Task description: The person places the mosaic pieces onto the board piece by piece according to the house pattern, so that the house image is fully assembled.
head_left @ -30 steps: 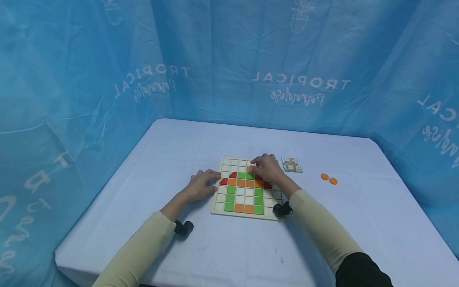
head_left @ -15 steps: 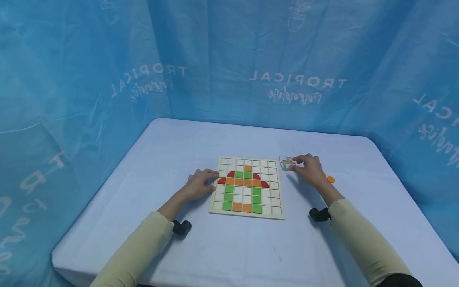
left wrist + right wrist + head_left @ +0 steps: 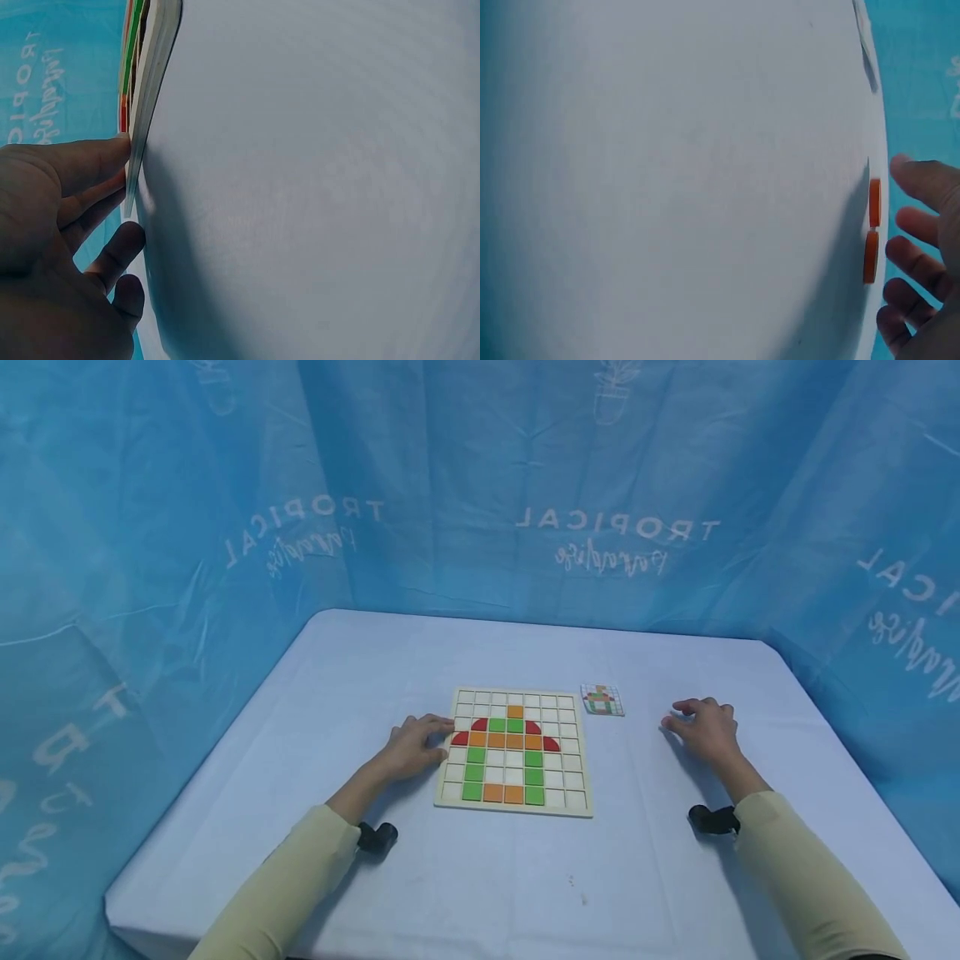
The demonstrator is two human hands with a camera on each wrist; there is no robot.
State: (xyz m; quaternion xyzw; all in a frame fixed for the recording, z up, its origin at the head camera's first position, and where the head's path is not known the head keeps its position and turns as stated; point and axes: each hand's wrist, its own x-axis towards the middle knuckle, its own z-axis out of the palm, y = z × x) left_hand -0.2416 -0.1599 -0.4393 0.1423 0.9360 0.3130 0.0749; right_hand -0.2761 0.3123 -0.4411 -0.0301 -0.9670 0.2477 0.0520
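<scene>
A square board (image 3: 564, 802) with a grid of cells lies mid-table, bearing orange squares, green squares and red quarter-round pieces (image 3: 551, 744). At its left edge rests my left hand (image 3: 411, 747); the left wrist view has a fingertip against the board's side (image 3: 150, 90). My right hand (image 3: 705, 731) is off to the right, loosely curved, with nothing between its fingers. Two orange discs, one (image 3: 874, 202) beside the other (image 3: 871, 256), lie on the table just below that hand in the right wrist view; in the head view the hand hides them.
A small card (image 3: 602, 700) printed with a similar coloured pattern lies right of the board's far corner. White cloth (image 3: 360, 668) covers the table. Blue printed curtains (image 3: 465, 460) hang behind it and along its sides.
My right hand has moved rightward from the board, past the card, to above the orange discs. The orange square it was touching lies in the board's upper part. My left hand stays at the board's edge.
</scene>
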